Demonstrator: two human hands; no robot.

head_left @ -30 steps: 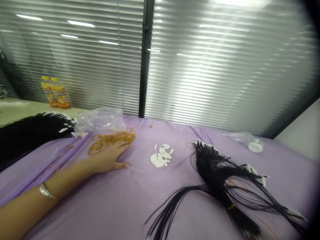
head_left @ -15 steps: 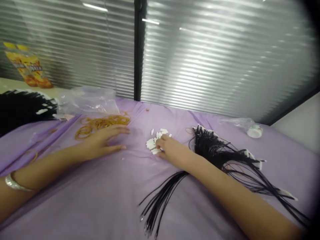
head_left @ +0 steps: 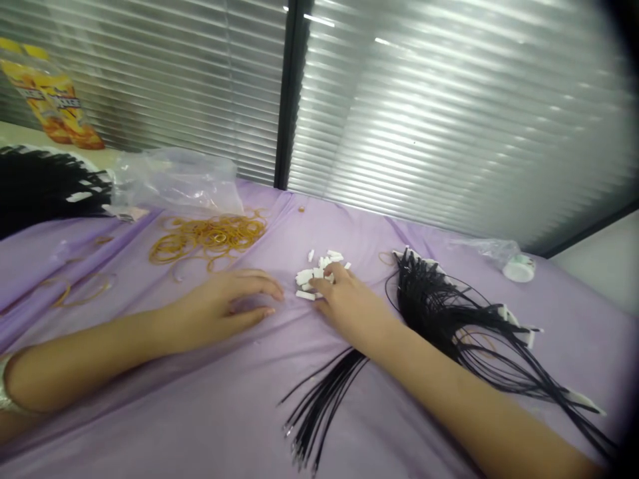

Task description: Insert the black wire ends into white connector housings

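Small white pieces [head_left: 306, 277] lie in a loose pile on the purple cloth [head_left: 219, 412]. My right hand [head_left: 344, 299] reaches into the right side of this pile, its fingers bent on the pieces; whether one is pinched is hidden. To the left of the pile, my left hand [head_left: 234, 306] hovers low over the cloth, fingers apart and holding nothing. Yellow-brown rubber bands [head_left: 212, 236] are heaped beyond my left hand. A bundle of black cords [head_left: 424, 299] with white ends lies right of my right hand, and loose cord ends [head_left: 324, 399] show below my forearm.
A clear plastic bag [head_left: 174, 183] is behind the rubber bands. At the far left are more black cords [head_left: 40, 186] and two yellow-capped bottles [head_left: 64, 103]. A white roll [head_left: 519, 268] sits at the back right, in front of the window blinds [head_left: 424, 120].
My left hand has moved right, nearer the white pieces. My right hand stays at the pile, where a few pieces have shifted. The camera view has tilted slightly.
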